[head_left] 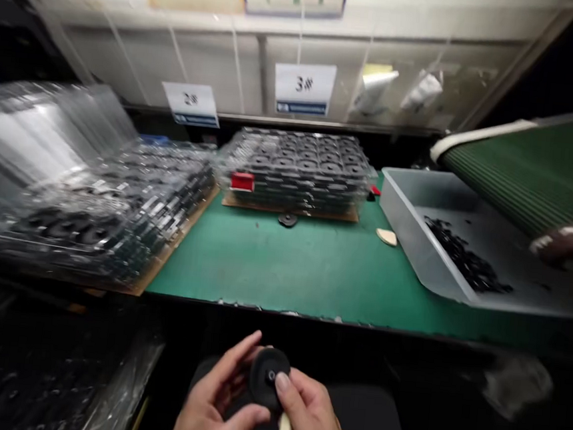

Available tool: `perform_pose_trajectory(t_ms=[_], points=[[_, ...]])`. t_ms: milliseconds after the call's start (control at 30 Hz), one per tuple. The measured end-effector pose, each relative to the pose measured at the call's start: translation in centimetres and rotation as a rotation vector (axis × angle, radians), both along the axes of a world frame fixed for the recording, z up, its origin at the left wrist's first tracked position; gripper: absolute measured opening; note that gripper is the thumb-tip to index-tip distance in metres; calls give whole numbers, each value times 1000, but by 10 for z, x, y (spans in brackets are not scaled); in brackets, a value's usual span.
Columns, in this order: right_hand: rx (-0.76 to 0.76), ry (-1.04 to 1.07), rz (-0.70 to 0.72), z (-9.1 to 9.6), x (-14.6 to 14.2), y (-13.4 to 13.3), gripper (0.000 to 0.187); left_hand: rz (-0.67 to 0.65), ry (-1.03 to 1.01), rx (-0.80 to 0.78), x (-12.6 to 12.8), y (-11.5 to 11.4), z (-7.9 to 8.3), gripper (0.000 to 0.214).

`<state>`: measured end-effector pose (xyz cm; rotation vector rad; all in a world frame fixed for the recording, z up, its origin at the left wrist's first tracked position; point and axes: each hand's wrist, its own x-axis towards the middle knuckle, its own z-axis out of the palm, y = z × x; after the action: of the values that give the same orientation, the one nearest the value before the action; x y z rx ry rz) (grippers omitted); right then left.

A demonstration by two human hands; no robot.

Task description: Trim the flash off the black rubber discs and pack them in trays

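Black disc (259, 381), facing near, is held from the right by the right hand (313, 415); the left hand (218, 396) curves wide around its left.

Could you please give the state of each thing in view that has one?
Black disc: held
Cream piece: held
Right hand: closed on the disc
Left hand: cupped around it, contact unclear
Loose black disc: lying flat
Cream wedge: lying flat
Plastic bin: open, partly filled
Middle tray stack: loaded
Left tray stack: loaded

Green bench (286, 268), black disc (287, 220), cream wedge (387, 237), translucent bin (409, 242)
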<state>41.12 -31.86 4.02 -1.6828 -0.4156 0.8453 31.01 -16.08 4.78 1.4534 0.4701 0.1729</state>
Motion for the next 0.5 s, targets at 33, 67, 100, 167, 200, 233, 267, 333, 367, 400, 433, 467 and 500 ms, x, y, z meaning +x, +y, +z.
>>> perform_pose_trajectory(t_ms=[33, 67, 100, 167, 200, 233, 267, 333, 367, 400, 433, 467, 500], points=[[65, 77, 3, 5, -2, 2, 67, 35, 23, -71, 0, -2, 4, 74], [120, 130, -2, 11, -3, 3, 64, 55, 36, -117, 1, -4, 10, 70], [157, 154, -14, 17, -2, 3, 62, 59, 32, -136, 2, -7, 15, 68], [188, 170, -13, 31, 0, 1, 59, 40, 15, -143, 6, -12, 27, 70], [198, 174, 3, 37, 2, 0, 58, 22, 8, -150, 7, -13, 32, 73], [207, 182, 30, 42, 3, -3, 58, 4, 3, -168, 7, -13, 36, 76], [217, 201, 61, 46, 5, -5, 57, -16, 2, -199, 8, -12, 40, 79], [241, 270, 113, 50, 9, -9, 55, -69, 6, -294, 8, -9, 46, 79], [260, 322, 131, 51, 11, -10, 54, -92, 7, -342, 7, -8, 48, 77], [279, 381, 145, 52, 13, -11, 54, -106, 8, -383, 7, -6, 49, 73], [299, 439, 152, 53, 15, -11, 54, -107, 8, -410, 7, -6, 50, 71], [316, 484, 150, 54, 16, -11, 54, -96, 4, -422, 7, -6, 50, 70], [328, 518, 138, 55, 16, -11, 54, -72, -2, -421, 7, -7, 50, 70]])
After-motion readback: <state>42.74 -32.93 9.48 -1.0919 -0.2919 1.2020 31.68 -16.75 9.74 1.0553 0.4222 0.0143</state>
